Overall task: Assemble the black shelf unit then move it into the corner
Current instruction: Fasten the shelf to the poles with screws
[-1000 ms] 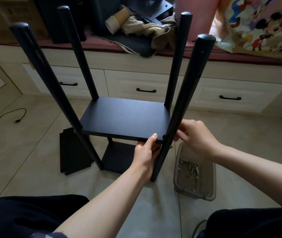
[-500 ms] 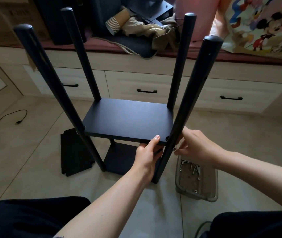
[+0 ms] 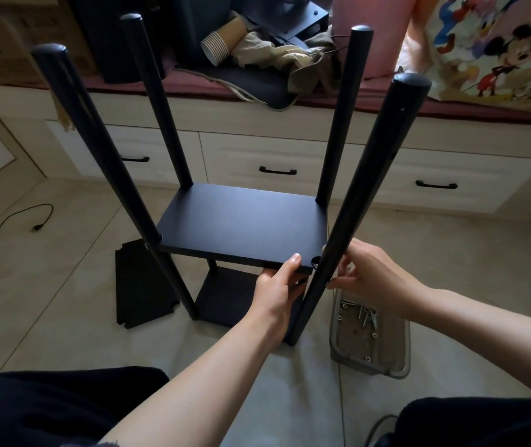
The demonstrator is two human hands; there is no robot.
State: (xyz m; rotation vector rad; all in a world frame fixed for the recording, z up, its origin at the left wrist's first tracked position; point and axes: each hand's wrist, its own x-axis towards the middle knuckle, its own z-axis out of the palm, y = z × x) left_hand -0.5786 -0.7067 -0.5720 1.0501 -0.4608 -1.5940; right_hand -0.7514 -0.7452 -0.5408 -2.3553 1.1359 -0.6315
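Pinching the shelf board (image 3: 241,225) front edge, the left grip (image 3: 278,287) faces the right grip (image 3: 372,274), curled at the near post (image 3: 351,217).

Four black posts, standing: at ten o'clock (image 3: 96,150), at eleven (image 3: 157,101), at one (image 3: 343,114) and at two (image 3: 364,201). Two shelf boards fitted, upper (image 3: 241,227) and lower (image 3: 225,295); one loose board (image 3: 141,285) flat on the floor at nine o'clock. One clear tray (image 3: 399,356) of screws at four o'clock, too small to count. Three drawer handles: (image 3: 135,159), (image 3: 277,171), (image 3: 436,185). Two hands: left (image 3: 278,288), right (image 3: 377,275).
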